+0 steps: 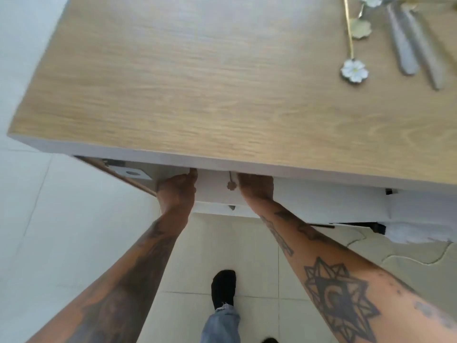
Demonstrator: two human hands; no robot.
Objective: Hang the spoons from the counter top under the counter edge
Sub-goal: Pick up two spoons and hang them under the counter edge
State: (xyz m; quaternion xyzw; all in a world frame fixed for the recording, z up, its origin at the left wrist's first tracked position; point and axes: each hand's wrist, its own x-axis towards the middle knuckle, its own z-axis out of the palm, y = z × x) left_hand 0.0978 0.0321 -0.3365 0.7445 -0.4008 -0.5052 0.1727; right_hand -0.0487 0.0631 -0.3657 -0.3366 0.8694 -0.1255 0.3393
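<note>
My left hand (176,191) and my right hand (256,186) both reach up under the white front edge of the wooden counter (173,82), and the edge hides their fingers. Between them a small spoon with a flower-shaped end (231,184) hangs down from under the edge, close beside my right hand. Whether either hand touches it is hidden. On the counter top at the far right lie a gold-stemmed spoon with a white flower end (354,70), another with a gold flower end (361,28), and two grey-handled utensils (405,48).
A white panel (321,201) runs below the counter edge. A metal bracket plate (132,173) sits under the counter to the left of my left hand. Below are pale floor tiles (74,243) and my foot in a black sock (223,288).
</note>
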